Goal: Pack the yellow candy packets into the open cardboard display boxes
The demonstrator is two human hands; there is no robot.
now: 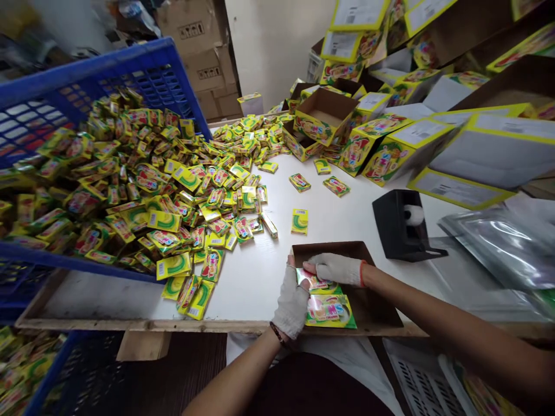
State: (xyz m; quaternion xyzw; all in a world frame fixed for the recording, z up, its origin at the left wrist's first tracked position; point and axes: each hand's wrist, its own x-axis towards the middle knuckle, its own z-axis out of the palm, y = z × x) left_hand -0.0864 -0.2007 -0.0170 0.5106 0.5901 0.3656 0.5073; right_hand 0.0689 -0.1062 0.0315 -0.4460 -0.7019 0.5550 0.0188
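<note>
A brown-lined open carton (377, 297) lies at the table's front edge, right before me. Yellow-green packets with pink lettering (330, 312) lie flat in its left part. My left hand (292, 303), in a whitish glove with bare fingertips, is at the carton's left side, its thumb pressed on a packet (321, 282). Over the same packet, my right hand (340, 268), gloved alike, reaches in from the right with fingers closed at its upper edge. Some fingertips are hidden. Just beyond the carton lies a single small yellow packet (299, 221).
A blue crate (173, 75) tips a big heap of small packets (143, 179) onto the table's left. Display boxes (407, 150) pile up at the back right. A black tape dispenser (396, 225) and clear plastic film (498, 248) sit to the right.
</note>
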